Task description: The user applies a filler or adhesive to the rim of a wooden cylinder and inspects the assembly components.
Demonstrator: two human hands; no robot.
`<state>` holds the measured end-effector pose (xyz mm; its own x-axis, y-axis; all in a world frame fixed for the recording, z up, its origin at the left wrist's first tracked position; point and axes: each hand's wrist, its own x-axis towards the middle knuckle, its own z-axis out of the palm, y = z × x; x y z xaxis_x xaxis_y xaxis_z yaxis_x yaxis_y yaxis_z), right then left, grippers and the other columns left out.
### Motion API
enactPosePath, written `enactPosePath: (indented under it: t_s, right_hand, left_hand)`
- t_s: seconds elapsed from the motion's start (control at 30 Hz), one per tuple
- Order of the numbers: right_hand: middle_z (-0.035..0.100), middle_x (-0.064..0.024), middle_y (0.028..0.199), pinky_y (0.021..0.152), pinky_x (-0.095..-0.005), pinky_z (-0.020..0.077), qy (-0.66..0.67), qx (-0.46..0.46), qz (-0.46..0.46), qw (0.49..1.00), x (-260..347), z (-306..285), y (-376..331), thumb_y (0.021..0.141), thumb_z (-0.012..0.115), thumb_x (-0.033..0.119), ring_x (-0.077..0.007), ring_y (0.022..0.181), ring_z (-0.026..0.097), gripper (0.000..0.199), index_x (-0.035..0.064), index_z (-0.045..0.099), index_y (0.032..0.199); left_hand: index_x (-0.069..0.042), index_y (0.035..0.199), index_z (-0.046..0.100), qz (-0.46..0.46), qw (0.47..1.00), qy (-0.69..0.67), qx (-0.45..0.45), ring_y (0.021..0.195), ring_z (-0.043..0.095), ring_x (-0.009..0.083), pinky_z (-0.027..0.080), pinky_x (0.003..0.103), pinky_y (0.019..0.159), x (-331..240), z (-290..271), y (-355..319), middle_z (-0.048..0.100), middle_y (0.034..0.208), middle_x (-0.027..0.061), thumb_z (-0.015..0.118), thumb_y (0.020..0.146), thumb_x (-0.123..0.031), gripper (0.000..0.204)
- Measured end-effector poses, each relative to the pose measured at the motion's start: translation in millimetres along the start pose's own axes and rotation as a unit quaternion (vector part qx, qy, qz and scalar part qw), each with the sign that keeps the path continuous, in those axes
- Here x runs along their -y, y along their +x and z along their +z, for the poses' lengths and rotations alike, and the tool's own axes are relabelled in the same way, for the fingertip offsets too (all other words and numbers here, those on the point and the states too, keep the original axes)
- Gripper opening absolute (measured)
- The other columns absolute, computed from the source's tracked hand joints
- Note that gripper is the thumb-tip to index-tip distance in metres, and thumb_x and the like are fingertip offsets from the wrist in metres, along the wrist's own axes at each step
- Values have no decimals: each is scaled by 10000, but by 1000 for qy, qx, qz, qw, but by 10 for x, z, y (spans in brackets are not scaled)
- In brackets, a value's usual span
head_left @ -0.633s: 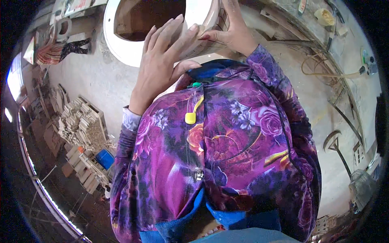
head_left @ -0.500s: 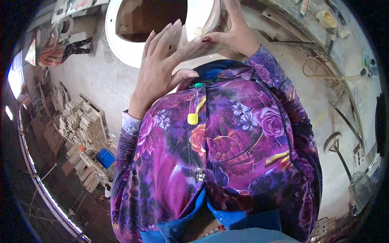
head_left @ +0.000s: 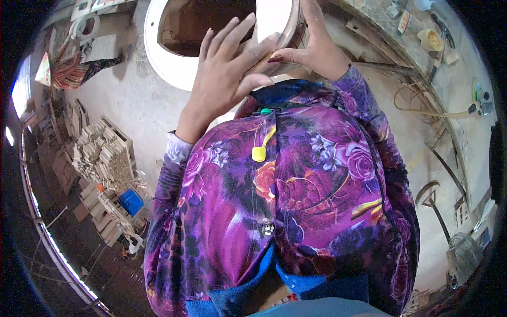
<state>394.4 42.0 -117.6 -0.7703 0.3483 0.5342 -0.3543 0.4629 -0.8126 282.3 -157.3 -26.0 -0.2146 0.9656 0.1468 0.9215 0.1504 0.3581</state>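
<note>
A pale concrete floor (head_left: 121, 100) carries stacked wood pieces (head_left: 103, 156) and a blue box (head_left: 130, 202) at left; daylight enters far left.

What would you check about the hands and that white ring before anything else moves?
1. Right hand on the white ring: ok, fingers rest at its rim.
2. Left hand flat, fingers spread: ok.
3. Left hand touching the ring: cannot tell.
4. Either hand gripping the rim firmly: cannot tell.
5. Ring's far edge visible: not ok, cut off by the frame.
6. Wood stack apart from the hands: ok.
</note>
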Motion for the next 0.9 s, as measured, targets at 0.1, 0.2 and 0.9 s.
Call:
enactPosePath:
  t_s: [0.1,0.2,0.9]
  right_hand:
    - [131,-263,1671,1264,-498,132,92,-40,-90,991,-103,16,-14,624,946,484,-413,1564,96,1405,7,88,1628]
    - [128,-264,1671,1266,-496,130,-2,14,-1,1000,140,-94,13,624,948,472,-410,1566,92,1409,4,78,1627]
    - [175,-236,1672,1263,-475,144,-2,124,160,979,305,-555,206,726,878,453,-365,1570,124,1221,38,172,1631]
  left_hand:
    - [-362,1471,567,19,999,-4,30,1493,331,374,188,596,1215,1,-58,-47,368,1623,124,424,919,-757,694]
    - [-367,1452,587,-22,996,-90,-2,1504,319,373,179,591,1220,54,-116,-159,359,1634,116,406,907,-782,708]
    - [-465,1329,669,10,1000,-1,20,1506,327,335,98,611,1235,9,12,-132,417,1610,69,449,824,-817,654]
